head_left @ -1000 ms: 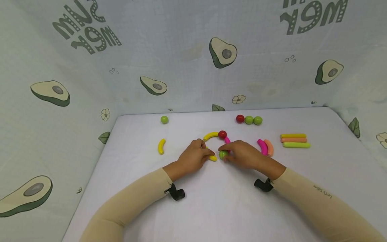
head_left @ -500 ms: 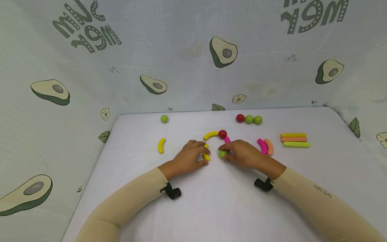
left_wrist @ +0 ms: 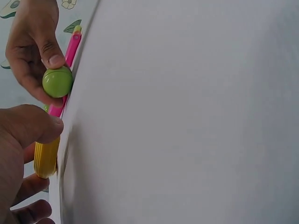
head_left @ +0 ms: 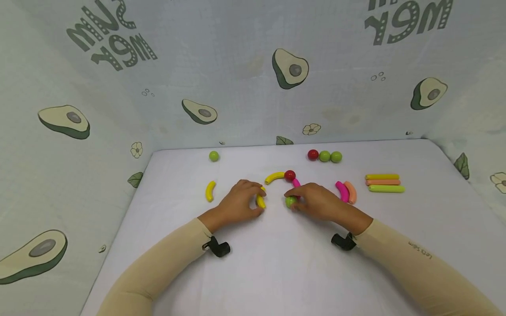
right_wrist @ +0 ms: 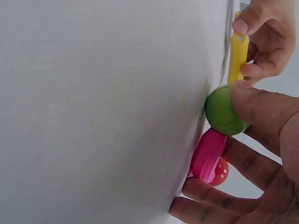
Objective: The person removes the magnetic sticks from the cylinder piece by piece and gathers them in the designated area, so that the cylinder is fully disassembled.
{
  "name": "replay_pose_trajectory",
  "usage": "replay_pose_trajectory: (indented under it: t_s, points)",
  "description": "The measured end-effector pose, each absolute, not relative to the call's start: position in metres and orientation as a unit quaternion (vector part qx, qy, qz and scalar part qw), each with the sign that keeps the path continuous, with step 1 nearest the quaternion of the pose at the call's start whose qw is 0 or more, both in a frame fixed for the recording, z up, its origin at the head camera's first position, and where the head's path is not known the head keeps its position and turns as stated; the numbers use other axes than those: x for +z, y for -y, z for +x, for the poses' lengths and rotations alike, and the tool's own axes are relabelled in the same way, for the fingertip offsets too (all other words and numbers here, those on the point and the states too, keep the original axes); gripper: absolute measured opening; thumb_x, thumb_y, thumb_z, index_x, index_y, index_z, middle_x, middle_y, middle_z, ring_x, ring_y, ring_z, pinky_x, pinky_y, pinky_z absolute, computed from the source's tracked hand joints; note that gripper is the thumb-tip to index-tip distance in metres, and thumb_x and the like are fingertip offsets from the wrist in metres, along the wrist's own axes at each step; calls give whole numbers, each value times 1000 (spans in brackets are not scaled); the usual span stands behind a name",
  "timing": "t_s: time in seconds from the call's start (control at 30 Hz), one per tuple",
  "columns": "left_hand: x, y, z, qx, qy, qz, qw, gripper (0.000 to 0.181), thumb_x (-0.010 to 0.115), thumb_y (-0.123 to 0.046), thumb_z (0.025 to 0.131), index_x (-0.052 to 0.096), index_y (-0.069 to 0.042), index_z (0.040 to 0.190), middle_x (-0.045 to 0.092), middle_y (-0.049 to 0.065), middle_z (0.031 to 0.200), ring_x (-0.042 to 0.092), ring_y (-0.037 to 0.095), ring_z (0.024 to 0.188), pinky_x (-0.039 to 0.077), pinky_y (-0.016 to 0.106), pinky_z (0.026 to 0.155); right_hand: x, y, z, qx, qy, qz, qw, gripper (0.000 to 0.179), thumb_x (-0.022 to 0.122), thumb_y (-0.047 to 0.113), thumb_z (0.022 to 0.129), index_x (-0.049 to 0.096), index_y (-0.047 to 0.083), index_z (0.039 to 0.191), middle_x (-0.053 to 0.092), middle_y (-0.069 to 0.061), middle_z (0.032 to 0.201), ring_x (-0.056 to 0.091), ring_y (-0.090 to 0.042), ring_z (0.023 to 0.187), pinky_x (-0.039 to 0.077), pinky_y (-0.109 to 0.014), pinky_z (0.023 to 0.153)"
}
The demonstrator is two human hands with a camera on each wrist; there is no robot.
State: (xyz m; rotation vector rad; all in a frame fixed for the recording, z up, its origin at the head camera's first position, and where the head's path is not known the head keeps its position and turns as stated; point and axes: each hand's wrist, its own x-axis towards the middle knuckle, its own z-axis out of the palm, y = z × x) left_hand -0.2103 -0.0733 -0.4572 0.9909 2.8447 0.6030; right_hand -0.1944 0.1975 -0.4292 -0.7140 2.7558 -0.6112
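My left hand [head_left: 237,202] pinches a yellow curved stick [head_left: 261,201] between thumb and fingers; in the left wrist view the ridged yellow stick [left_wrist: 46,158] shows below the thumb. To its right, my right hand [head_left: 316,202] pinches a green ball [head_left: 290,202]. A magenta curved stick [right_wrist: 208,155] meets this ball in the right wrist view and runs back to a red ball [head_left: 290,175], partly behind the right hand. Another yellow curved stick [head_left: 273,177] extends left from the red ball. A gap separates the held yellow stick from the green ball.
Left on the white table are a loose yellow curved stick [head_left: 210,191] and a green ball [head_left: 214,156]. A red ball [head_left: 313,154] and two green balls stand behind. Rightward lie magenta [head_left: 342,192] and orange [head_left: 350,192] curved sticks and three straight sticks [head_left: 382,182].
My left hand has moved left with the yellow curved stick, away from the green ball, and the stick has turned from its earlier slant. My right hand has stayed on the green ball.
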Motion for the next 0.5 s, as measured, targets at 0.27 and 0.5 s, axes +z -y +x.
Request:
replay_pose_trajectory:
  t_s: [0.27,0.5]
  points:
    - [-448,98,-217,223,-928,298,29,46,83,-29,85,68,-17,127,58,-5,142,45,20,131,33,36,114,-430,-198,-195,-207,-940,-245,112,40,80,19,91,72,14,129,71,0,118,62,-27,112,50,-50,99]
    - [-443,117,-220,260,-925,277,26,53,86,-25,83,64,-14,130,59,-5,141,44,20,132,37,37,112,-430,-198,-193,-213,-939,-246,111,40,81,18,90,72,14,129,71,-1,119,63,-28,113,51,-50,99]
